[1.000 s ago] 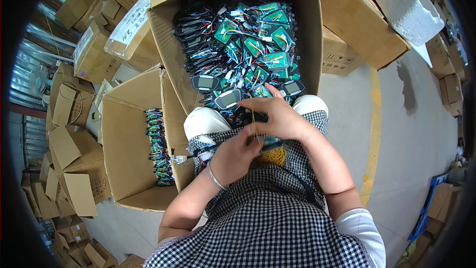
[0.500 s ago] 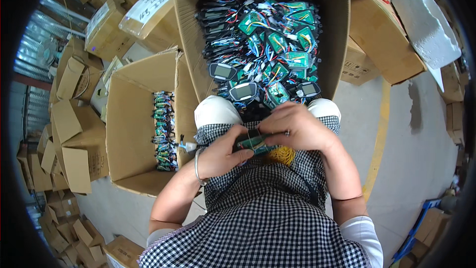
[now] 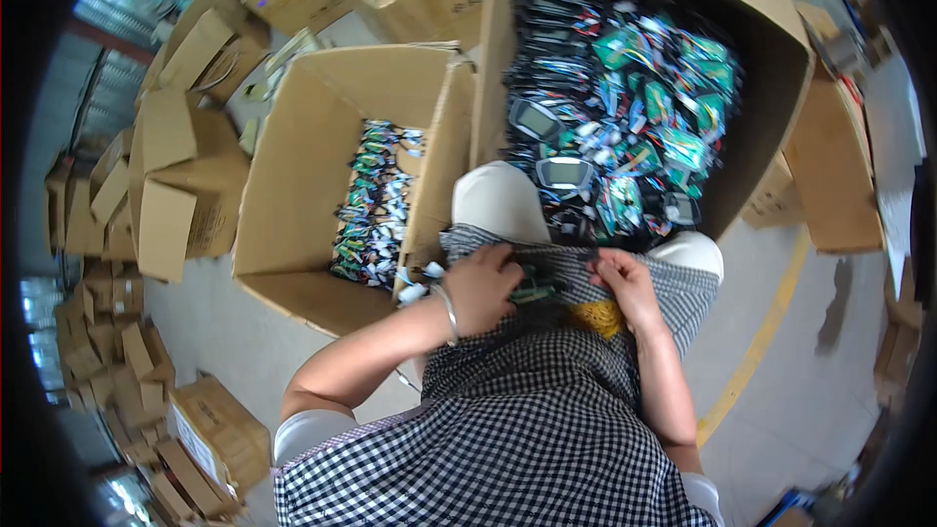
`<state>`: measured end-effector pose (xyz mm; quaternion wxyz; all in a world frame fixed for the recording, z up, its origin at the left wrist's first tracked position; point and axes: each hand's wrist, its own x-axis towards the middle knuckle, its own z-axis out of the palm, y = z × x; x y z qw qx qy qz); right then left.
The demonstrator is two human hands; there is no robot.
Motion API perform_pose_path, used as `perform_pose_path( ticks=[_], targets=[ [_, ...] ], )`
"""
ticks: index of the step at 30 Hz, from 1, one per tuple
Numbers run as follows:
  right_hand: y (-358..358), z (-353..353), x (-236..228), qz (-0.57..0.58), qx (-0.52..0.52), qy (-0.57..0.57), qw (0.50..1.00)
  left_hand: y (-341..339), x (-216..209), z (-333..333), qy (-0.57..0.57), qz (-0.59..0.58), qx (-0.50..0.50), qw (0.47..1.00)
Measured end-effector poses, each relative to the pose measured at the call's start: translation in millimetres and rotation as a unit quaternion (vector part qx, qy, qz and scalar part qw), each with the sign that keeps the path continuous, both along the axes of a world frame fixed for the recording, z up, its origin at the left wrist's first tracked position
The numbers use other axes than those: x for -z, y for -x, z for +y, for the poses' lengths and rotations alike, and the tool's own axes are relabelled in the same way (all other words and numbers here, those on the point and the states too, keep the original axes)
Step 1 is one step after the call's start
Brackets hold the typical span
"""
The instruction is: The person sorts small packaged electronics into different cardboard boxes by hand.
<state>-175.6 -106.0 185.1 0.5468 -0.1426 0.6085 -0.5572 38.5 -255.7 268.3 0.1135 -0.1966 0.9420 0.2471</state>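
Above my lap, my left hand (image 3: 478, 290) is closed around a bundle with a green circuit board (image 3: 533, 287); white plugs (image 3: 420, 283) on wires stick out beside its wrist. To the right, my right hand (image 3: 630, 291) pinches thumb to fingers on the dark end of what looks like a black cable, which stretches toward the left hand; blur hides its detail. Yellow rubber bands (image 3: 595, 318) lie on the checked apron between the hands. In front, a large cardboard box (image 3: 776, 137) holds many wired boards and grey-framed display units (image 3: 564, 173).
Left of my knees stands a smaller open carton (image 3: 293, 146) with rows of wired green boards (image 3: 376, 205) along one side. More cartons (image 3: 195, 205) pile up at the far left. At the right, a yellow line (image 3: 756, 351) runs along the grey floor near another box (image 3: 830, 166).
My view has turned, so the boxes sit further right. My right hand has drawn away from the left and from the bundle, pulling the dark cable end rightward. The left hand keeps its grip.
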Motion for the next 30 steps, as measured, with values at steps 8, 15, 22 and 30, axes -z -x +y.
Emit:
perform_pose_path(
  ticks=[8,15,22,30],
  targets=[
    [-54,2,-18,0.017,-0.139,-0.030,0.990,-14,7,43,0.111,0.126,-0.085,0.982],
    [-56,-16,-57,0.156,-0.170,0.010,0.973,-33,-9,20,-0.009,0.073,-0.059,0.996],
    [-32,-31,-71,0.177,-0.071,0.095,0.977,-95,-101,-114,0.044,0.313,-0.310,0.897],
    [-21,6,-67,0.434,-0.253,-0.113,0.857,-145,146,-215,0.223,-0.142,-0.167,0.950]
  ],
)
